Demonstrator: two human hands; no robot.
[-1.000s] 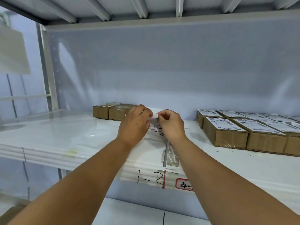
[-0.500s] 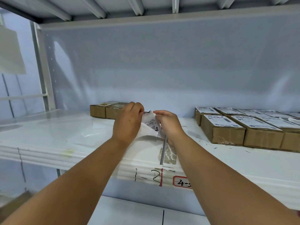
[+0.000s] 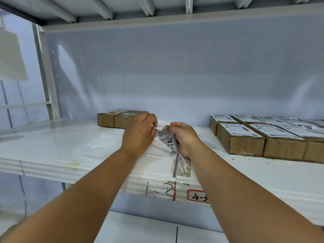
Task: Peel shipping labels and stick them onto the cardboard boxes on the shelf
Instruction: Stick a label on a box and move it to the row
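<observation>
Both hands meet over the middle of the white shelf (image 3: 70, 151). My left hand (image 3: 138, 134) pinches the white backing sheet (image 3: 160, 146) at its top edge, and my right hand (image 3: 184, 137) pinches the printed shipping label (image 3: 167, 138), which curls partly away from the backing. Two brown cardboard boxes (image 3: 115, 118) without shipping labels sit at the back, just behind my left hand. Several labelled cardboard boxes (image 3: 245, 139) stand in rows at the right.
The shelf's grey back panel (image 3: 175, 67) rises behind the boxes, and an upper shelf's underside (image 3: 157, 7) hangs overhead. A clear plastic sheet (image 3: 98, 146) lies left of my hands. Handwritten marks (image 3: 161, 190) and a red-framed tag (image 3: 198, 197) are on the front edge.
The label has come further off its backing: first both hands pinched it closed together, now the printed face shows and the backing hangs below my left hand.
</observation>
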